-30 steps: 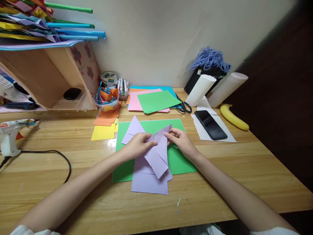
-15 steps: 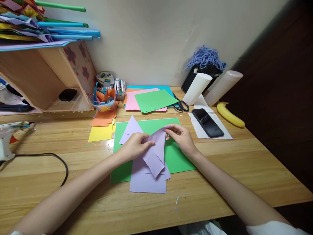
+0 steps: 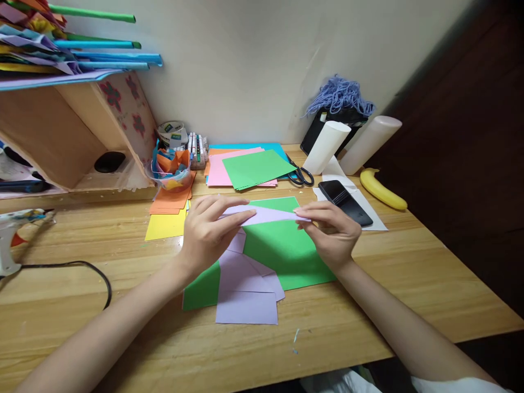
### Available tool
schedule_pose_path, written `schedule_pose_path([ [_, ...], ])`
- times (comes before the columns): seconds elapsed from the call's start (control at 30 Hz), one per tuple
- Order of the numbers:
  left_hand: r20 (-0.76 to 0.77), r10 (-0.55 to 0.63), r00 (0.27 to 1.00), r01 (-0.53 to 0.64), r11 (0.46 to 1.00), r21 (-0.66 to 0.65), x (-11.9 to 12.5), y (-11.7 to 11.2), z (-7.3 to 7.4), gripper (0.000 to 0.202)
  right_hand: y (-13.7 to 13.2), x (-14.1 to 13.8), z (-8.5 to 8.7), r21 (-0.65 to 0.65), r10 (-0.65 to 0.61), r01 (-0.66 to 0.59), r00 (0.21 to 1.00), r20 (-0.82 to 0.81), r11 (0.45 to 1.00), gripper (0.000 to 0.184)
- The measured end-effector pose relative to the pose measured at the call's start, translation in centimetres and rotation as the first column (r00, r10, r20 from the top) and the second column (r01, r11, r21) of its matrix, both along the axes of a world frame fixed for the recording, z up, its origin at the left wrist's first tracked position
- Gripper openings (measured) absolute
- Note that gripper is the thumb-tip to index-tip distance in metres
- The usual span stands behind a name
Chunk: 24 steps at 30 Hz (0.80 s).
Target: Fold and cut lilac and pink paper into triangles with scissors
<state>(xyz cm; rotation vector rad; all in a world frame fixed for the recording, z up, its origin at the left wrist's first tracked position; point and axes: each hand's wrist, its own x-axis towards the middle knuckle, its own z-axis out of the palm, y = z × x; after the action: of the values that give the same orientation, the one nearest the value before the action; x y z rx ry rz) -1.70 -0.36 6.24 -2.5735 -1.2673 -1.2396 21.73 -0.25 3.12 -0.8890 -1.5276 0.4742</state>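
A folded piece of purple paper [image 3: 272, 214] is stretched level between my two hands, above a green sheet [image 3: 286, 251]. My left hand [image 3: 210, 229] pinches its left part between thumb and fingers. The right end is gripped in the fingertips of my right hand [image 3: 329, 229]. Below my left hand, several other purple paper pieces [image 3: 248, 305] overlap on the green sheet, and one sticks out past its near edge onto the wooden table. The far left corner of the green sheet is hidden behind my left hand.
Behind lie stacked coloured sheets [image 3: 257, 168] and black scissors [image 3: 302, 177]. On the right are a phone [image 3: 346, 203], a banana [image 3: 382, 189] and white rolls [image 3: 326, 147]. A glue gun [image 3: 12, 237] with a cord, orange and yellow papers [image 3: 164, 225] and a scrap tub [image 3: 170, 172] stand left.
Both hands have lifted the purple paper off the pile and turned it level. My right hand has moved right, my left hand left. The view has shifted slightly.
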Motion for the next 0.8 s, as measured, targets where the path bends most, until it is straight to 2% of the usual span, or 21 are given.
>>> schedule_pose_path([
  [0.07,-0.032,0.004,0.999,0.001,0.989,0.151,-0.6,0.5,-0.4,0.022,-0.2,0.5,0.1,0.091,-0.019,0.004,0.987,0.157,0.996,0.015],
  [0.13,-0.107,-0.018,0.994,0.036,0.986,0.165,-1.0,1.2,-1.5,0.027,0.3,1.0,-0.2,0.083,0.024,-0.058,0.933,0.358,0.995,0.015],
  [0.2,-0.229,-0.066,0.971,0.086,0.993,0.079,-1.2,2.0,-2.9,0.031,1.3,1.4,-0.9,0.020,0.128,-0.164,0.836,0.534,0.986,0.019],
  [0.27,-0.322,-0.180,0.929,0.181,0.983,-0.027,-1.2,2.6,-4.1,0.029,2.5,1.8,-1.9,-0.016,0.206,-0.257,0.734,0.647,0.966,0.022],
  [0.37,-0.426,-0.331,0.842,0.276,0.943,-0.188,-0.9,2.9,-5.2,0.028,3.9,2.3,-3.0,-0.068,0.231,-0.281,0.601,0.765,0.957,0.025],
  [0.43,-0.446,-0.351,0.823,0.264,0.932,-0.248,-0.7,2.9,-5.5,0.028,4.3,2.5,-3.3,-0.094,0.243,-0.285,0.548,0.801,0.954,0.026],
  [0.63,-0.363,-0.310,0.878,0.235,0.943,-0.237,-1.0,3.1,-5.9,0.027,4.4,2.6,-2.7,-0.152,0.308,-0.323,0.515,0.800,0.934,0.024],
  [0.8,-0.317,-0.333,0.888,0.262,0.933,-0.245,-1.3,3.4,-6.0,0.027,4.1,2.4,-2.2,-0.191,0.360,-0.339,0.557,0.749,0.921,0.020],
])
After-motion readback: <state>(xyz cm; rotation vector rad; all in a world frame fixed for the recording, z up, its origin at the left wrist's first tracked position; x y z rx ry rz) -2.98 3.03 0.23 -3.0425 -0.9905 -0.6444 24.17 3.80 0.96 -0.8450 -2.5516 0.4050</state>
